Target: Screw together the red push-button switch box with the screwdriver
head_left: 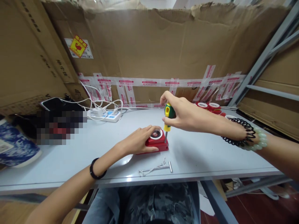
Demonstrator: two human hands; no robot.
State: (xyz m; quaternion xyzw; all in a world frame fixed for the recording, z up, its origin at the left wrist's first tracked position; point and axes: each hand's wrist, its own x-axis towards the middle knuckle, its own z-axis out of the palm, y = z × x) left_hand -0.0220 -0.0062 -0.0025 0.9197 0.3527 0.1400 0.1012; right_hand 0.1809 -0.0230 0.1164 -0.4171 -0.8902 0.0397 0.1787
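Observation:
My left hand is wrapped over a red box-shaped device that has a white ring with a dark centre on top, pressing it to the table. My right hand grips the handle of a yellow and green screwdriver. Its shaft points down, and the tip meets the right end of the red device. In front of the device lies a small metal T-shaped tool with a bit of string or wire about it. The fingers of my left hand hide the device's left part.
A white power strip with tangled cables sits at the back left. Several red devices stand behind my right forearm. A blue and white patterned object lies far left. A large cardboard box closes off the back; a metal frame stands right.

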